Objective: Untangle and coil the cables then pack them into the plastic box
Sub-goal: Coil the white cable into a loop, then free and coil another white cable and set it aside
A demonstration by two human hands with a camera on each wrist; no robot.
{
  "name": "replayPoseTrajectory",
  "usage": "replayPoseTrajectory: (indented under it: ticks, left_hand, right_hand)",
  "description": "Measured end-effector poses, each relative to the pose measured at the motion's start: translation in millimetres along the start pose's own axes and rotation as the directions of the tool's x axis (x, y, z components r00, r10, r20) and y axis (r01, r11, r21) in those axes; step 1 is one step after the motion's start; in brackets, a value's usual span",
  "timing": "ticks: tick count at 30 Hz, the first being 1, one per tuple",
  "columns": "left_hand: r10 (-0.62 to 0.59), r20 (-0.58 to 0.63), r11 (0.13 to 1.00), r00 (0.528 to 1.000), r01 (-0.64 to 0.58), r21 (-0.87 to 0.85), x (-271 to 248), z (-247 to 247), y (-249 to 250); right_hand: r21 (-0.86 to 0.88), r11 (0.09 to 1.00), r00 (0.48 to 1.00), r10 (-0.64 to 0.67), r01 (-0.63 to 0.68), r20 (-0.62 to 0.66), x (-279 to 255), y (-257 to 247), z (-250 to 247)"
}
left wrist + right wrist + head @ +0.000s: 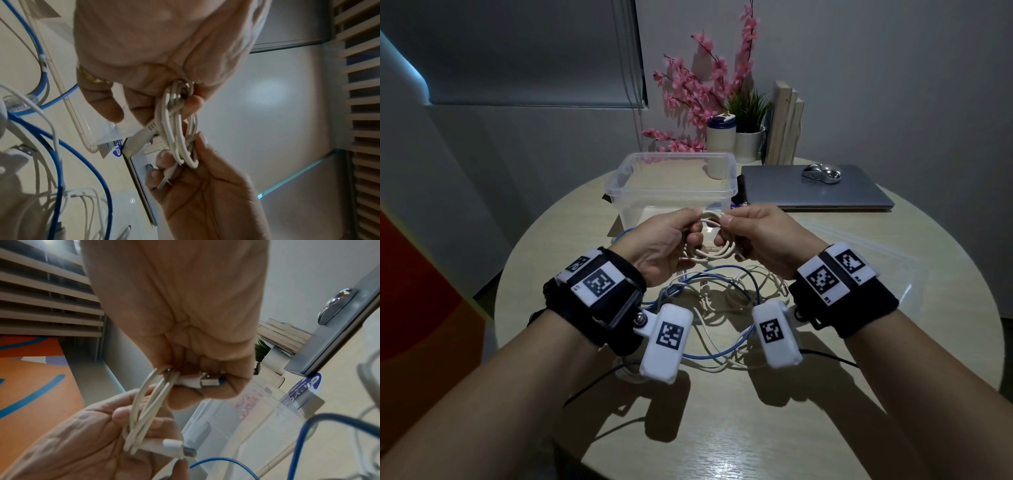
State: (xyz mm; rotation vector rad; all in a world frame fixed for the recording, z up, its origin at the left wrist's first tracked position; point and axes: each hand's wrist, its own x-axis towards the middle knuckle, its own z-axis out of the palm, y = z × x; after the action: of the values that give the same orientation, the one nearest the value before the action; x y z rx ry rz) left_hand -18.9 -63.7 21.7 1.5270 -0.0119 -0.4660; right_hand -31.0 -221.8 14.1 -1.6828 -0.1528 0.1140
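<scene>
sticker (304,386) print too blurred to read; tangled cables (709,308) partly behind wrist cameras (head view)

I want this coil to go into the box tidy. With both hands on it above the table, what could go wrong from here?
1. The white coil shows no tie; once the left hand or right hand lets go, the loops may spring open.
2. Both plugs hang loose and might snag the blue cable in the tangle below.
3. The plastic box sits beyond the hands; reaching over could drag loose cables.
</scene>
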Motion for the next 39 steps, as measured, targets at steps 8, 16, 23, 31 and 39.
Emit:
replayPoseTrajectory:
  ticks: [8, 16, 23, 31, 39]
  left_hand:
    - [0.112, -0.093, 0.980, 0.989, -0.095, 0.174, -4.3, -13.0, -1.1]
    - [0.106, -0.046, 0.942, 0.993, -0.085, 0.325, -29.1, -48.0, -8.1]
    - [0.106, -0.214, 0.934, 0.971, -0.024, 0.356, -52.4, -79.4, -19.4]
    - [-0.066, -0.198, 0.848, 0.978, 0.160, 0.506, -82.6, -123.2, -41.3]
    - [-0.161, -0.174, 0.684, 0.972, 0.237, 0.690, -85.7, -132.6, -68.5]
  right_hand:
    - [0.085, 0.996, 0.999, 0.002, 0.002, -0.047, 0.8, -1.8, 11.2]
    - [0.046, 0.998, 0.998, 0.037, -0.039, 0.053, -2.9, 2.2, 33.7]
    - [-0.175, 0.984, 0.994, 0.034, -0.015, 0.105, -1.2, 8.1, 66.2]
    - [-0.692, 0.702, 0.932, 0.117, 0.166, 0.343, -10.6, 18.4, 100.0]
    - [-0.841, 0.484, 0.887, 0.242, 0.241, 0.393, -8.4, 23.6, 120.0]
